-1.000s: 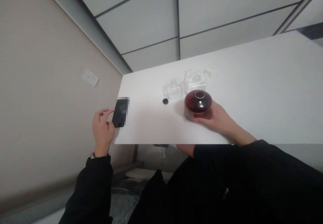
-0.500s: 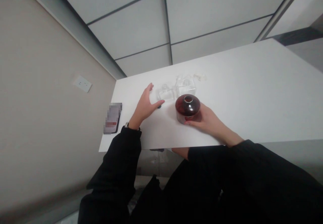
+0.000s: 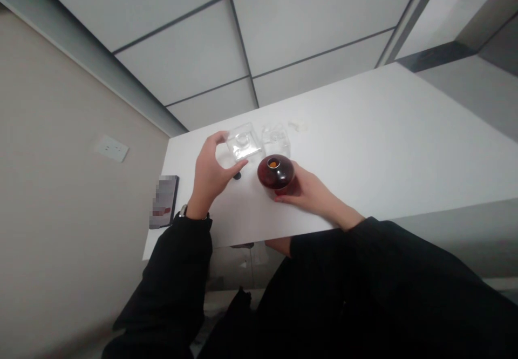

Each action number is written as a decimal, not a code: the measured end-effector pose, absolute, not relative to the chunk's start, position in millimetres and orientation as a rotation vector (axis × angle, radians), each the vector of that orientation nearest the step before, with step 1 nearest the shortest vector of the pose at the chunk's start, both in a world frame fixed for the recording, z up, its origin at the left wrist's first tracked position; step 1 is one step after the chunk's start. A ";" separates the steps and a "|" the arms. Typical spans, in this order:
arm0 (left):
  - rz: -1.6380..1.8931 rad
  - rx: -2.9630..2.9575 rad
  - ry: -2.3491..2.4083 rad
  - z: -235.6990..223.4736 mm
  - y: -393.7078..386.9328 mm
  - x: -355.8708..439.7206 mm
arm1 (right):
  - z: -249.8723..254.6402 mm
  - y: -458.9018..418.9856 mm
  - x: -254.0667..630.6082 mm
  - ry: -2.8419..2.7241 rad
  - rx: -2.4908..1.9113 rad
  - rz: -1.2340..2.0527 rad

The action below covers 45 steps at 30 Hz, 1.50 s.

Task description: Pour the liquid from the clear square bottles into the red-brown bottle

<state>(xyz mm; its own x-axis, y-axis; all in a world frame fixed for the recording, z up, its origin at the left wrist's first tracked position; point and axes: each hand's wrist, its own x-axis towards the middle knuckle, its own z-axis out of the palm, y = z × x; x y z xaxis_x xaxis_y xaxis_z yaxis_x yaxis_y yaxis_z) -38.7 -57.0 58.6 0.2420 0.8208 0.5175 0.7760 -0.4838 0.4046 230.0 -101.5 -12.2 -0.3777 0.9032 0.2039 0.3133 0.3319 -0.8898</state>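
My left hand (image 3: 210,173) curves around a square transparent glass bottle (image 3: 243,142), with the fingertips at its left corner and the thumb along its near edge. A second square glass bottle (image 3: 276,140) stands just to the right of it. My right hand (image 3: 303,189) grips a squat, round dark red glass bottle (image 3: 275,171) from the right, and its open neck faces up. A small black round cap (image 3: 237,175) lies on the tabletop under my left thumb.
The white table (image 3: 324,132) meets a beige wall on the left, where a wall socket (image 3: 111,149) sits. A phone (image 3: 164,201) with a blurred, lit screen lies near the left edge. A small transparent piece (image 3: 297,126) lies behind the bottles.
My left hand has closed in around the square glass bottle from its open position beside it. The view has turned, so everything sits further left. My right hand still holds the red bottle.
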 end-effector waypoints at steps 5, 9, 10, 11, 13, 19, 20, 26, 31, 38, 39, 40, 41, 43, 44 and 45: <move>0.967 2.682 1.604 94.4 -84.8 -24.9 | -11.6 -101.1 229.6 -1.867 -1.071 1.024; 0.954 2.871 1.576 102.8 -90.8 -21.0 | -12.0 -100.5 229.7 -1.862 -1.064 1.023; 0.969 2.914 1.558 103.3 -90.7 -21.0 | -12.3 -100.4 229.8 -1.861 -1.063 1.023; 0.987 2.950 1.540 103.7 -90.5 -21.2 | -12.6 -100.3 229.9 -1.859 -1.061 1.022; 1.018 2.995 1.530 104.4 -90.2 -21.7 | -13.4 -100.2 230.0 -1.857 -1.060 1.023; 1.000 3.095 1.569 110.2 -95.4 -18.2 | -13.8 -100.3 230.1 -1.857 -1.061 1.027; 0.991 3.094 1.582 111.1 -96.4 -17.4 | -13.6 -100.3 230.0 -1.857 -1.062 1.029; 0.943 3.026 1.641 109.6 -98.5 -16.4 | -12.2 -100.5 229.9 -1.856 -1.065 1.035; 0.997 2.996 1.616 105.9 -100.0 -15.4 | -12.4 -100.5 229.5 -1.851 -1.066 1.038; 0.970 3.087 1.548 105.8 -102.1 -15.6 | -11.3 -100.1 229.8 -1.852 -1.056 1.051; 0.948 3.079 1.559 105.7 -102.2 -15.5 | -11.0 -100.1 229.8 -1.853 -1.054 1.052; 0.939 3.069 1.561 105.6 -102.3 -15.2 | -10.7 -100.1 229.7 -1.853 -1.054 1.053; 0.941 3.065 1.560 105.6 -102.4 -14.8 | -10.4 -100.2 229.5 -1.853 -1.054 1.054; 0.956 3.073 1.559 105.7 -102.6 -13.6 | -10.1 -100.2 229.2 -1.853 -1.056 1.056; 0.961 3.072 1.567 105.9 -102.8 -13.0 | -10.0 -100.2 229.1 -1.853 -1.057 1.056; 0.958 3.063 1.582 106.2 -103.0 -12.5 | -10.0 -100.2 229.0 -1.853 -1.057 1.056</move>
